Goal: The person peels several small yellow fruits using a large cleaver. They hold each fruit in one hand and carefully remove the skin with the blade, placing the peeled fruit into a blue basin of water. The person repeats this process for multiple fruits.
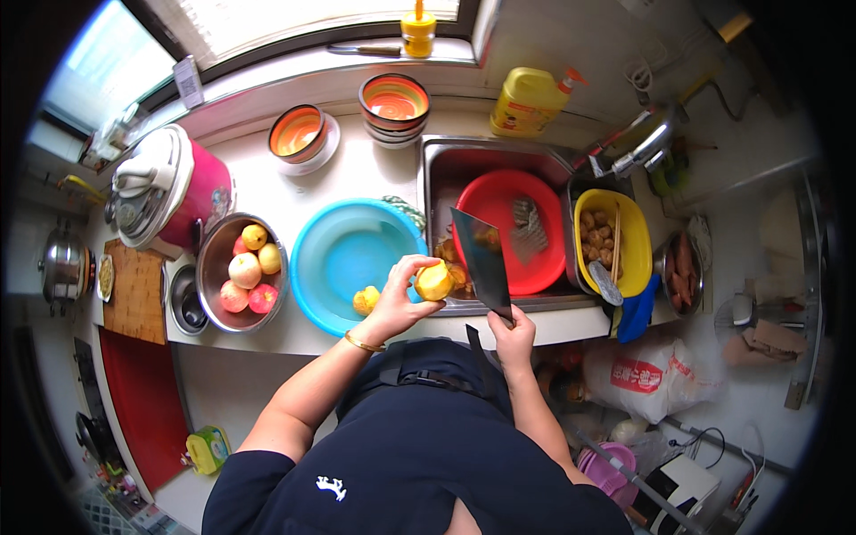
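My left hand (400, 294) grips a peeled yellow potato (435, 281) above the front left corner of the sink. In my right hand (512, 334) is the handle of a broad cleaver (483, 261), its blade pointing up and away over the sink, close to the potato. Another peeled yellow piece (366, 301) lies in the blue plastic basin (311, 234), partly behind my left hand. Brown peelings (460, 274) lie in the steel sink (438, 157) beneath the potato. Beside them stands a red basin (481, 190) with a grey patterned cloth (527, 224) in it.
To the right, a yellow basket (638, 221) holds small potatoes, chopsticks and a grey oval tool; a bowl of sweet potatoes (681, 271) stands beyond. On the left are a steel bowl (212, 267) of apples, a pink cooker (204, 180) and a wooden board (137, 287). Orange bowls (394, 100) stand behind.
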A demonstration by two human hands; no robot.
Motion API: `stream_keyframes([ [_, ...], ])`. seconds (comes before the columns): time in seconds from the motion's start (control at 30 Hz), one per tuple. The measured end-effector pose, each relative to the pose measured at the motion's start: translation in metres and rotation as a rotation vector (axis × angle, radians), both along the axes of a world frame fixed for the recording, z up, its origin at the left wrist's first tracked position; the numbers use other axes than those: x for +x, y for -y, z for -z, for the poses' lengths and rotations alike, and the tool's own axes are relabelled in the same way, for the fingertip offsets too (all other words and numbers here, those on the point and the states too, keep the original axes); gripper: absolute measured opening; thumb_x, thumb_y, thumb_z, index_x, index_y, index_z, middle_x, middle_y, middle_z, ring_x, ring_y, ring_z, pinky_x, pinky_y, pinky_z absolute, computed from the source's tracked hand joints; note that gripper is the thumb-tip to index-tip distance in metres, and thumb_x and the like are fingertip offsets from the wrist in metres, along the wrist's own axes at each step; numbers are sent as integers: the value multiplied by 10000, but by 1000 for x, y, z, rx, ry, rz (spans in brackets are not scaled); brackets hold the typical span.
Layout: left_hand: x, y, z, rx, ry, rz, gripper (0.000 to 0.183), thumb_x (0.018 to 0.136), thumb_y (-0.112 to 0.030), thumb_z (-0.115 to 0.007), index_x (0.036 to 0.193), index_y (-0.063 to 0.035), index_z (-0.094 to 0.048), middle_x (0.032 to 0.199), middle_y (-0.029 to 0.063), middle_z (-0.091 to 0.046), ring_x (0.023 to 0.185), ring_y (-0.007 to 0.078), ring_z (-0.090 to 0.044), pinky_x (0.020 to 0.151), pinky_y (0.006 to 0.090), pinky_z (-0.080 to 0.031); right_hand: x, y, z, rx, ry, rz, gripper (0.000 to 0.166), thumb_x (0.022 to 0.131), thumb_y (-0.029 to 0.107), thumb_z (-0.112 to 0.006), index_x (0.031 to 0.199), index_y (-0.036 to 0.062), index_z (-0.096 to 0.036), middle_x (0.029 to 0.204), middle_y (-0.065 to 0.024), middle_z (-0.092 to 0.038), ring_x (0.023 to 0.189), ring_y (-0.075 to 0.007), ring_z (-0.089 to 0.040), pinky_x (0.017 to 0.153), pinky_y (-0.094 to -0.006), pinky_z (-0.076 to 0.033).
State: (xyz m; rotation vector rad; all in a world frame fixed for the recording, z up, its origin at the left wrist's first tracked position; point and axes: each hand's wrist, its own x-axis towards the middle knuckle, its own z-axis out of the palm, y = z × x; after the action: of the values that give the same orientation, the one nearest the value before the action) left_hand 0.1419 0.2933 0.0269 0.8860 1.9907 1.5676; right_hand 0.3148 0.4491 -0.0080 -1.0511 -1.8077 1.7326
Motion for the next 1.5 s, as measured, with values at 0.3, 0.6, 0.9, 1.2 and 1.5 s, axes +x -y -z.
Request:
stream_keyframes([
  [0.3, -8, 49, 10, -240, -80, -374, 636, 640, -270, -842, 1204, -145, -577, 1158, 61, -576, 1073, 247, -507, 983, 378, -412, -4, 5, -15, 518, 312, 47, 231, 794, 95, -710, 1023, 98, -740, 669, -48, -684, 619, -85, -631, 608, -256, -482],
  [0.6, -51, 179, 25, -462, -243, -906, 628, 599, -266, -843, 1157, -179, -569, 1157, 31, -561, 1157, 295, -474, 958, 483, -373, -3, 6, -3, 269, 134, -45, 204, 813, 53, -710, 1004, -18, -700, 781, 35, -665, 705, -24, -579, 682, -199, -468],
  [0.9, -103, 256, 63, -642, -673, -503, 488, 673, -195, -781, 1132, -170, -617, 1163, 35, -606, 1117, 265, -526, 925, 460, -364, -4, 20, 1, 194, 140, -139, 216, 813, 24, -705, 1018, -41, -682, 837, 29, -656, 715, -20, -567, 683, -183, -461],
  [1.2, -116, 251, 51, -885, -876, -250, 503, 666, -236, -753, 1158, -244, -648, 1234, -38, -578, 1095, 244, -472, 904, 414, -322, -4, 31, -1, 163, 53, -115, 199, 812, 5, -697, 1005, -38, -681, 798, 58, -615, 675, -4, -515, 635, -167, -421],
  [1.5, -111, 252, 33, -774, -767, -333, 483, 756, -200, -724, 1224, -198, -606, 1256, -2, -556, 1157, 259, -450, 903, 451, -327, 1, 31, -5, 164, 80, -105, 164, 814, -11, -687, 975, -38, -669, 808, 50, -611, 699, -13, -534, 649, -171, -429],
])
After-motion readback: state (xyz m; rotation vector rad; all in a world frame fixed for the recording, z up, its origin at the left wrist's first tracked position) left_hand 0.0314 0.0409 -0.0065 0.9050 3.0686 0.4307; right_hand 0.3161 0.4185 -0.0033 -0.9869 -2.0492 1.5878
